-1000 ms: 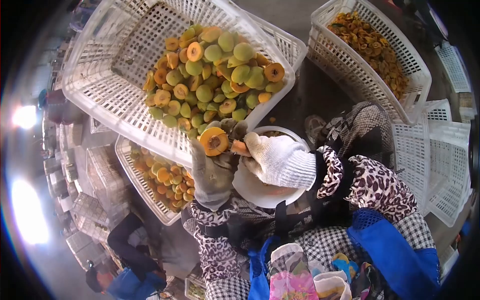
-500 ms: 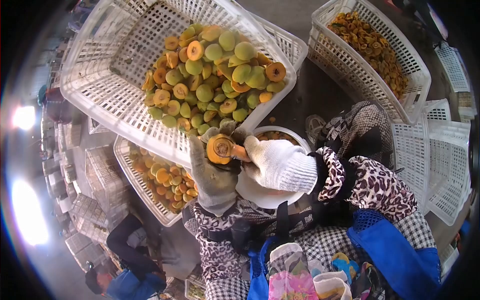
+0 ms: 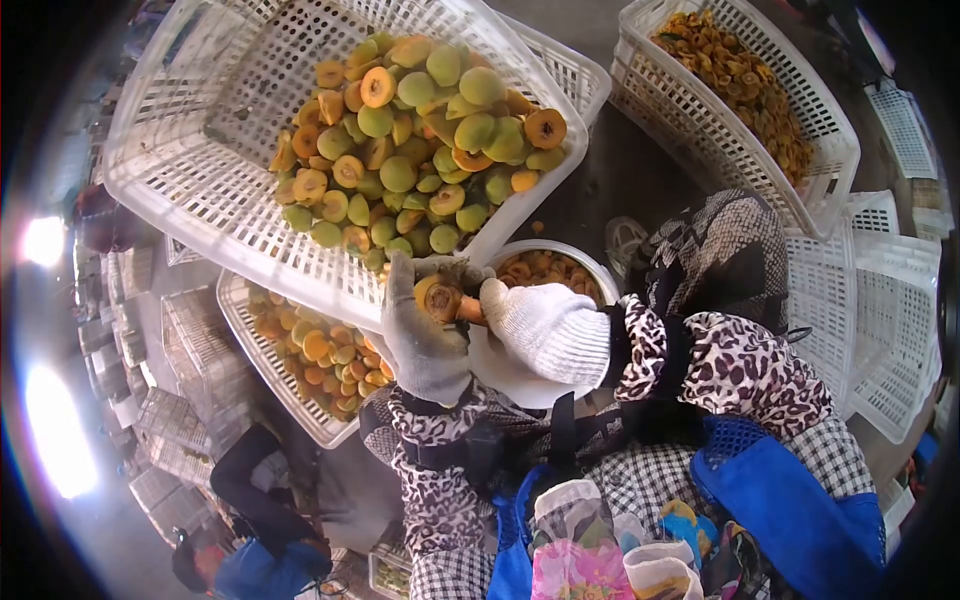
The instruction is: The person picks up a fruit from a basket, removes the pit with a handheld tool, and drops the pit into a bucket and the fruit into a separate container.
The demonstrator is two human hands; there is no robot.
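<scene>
My left hand [image 3: 425, 335], in a stained white glove, is closed round a halved orange fruit [image 3: 437, 297] with its cut face up. My right hand [image 3: 545, 325], also gloved, grips a small tool by its orange-brown handle [image 3: 470, 310]; the tool's tip is at the middle of the fruit. Just beyond both hands stands a large white crate [image 3: 230, 240] with green and orange fruit [image 3: 400, 175], some of it halved. Partly behind my right hand is a white bucket [image 3: 603, 277] holding small brown-orange pieces [image 3: 548, 272].
A crate of orange halves [image 3: 320, 350] sits lower left. At the upper right is a crate of flattened orange pieces [image 3: 740, 85]. Stacked white crates [image 3: 895, 320] stand at the right. A person in blue [image 3: 265, 570] is at the lower left.
The view has shifted slightly. My hands have moved a little, the left one's fingers are closer round the fruit, and more of the bucket shows.
</scene>
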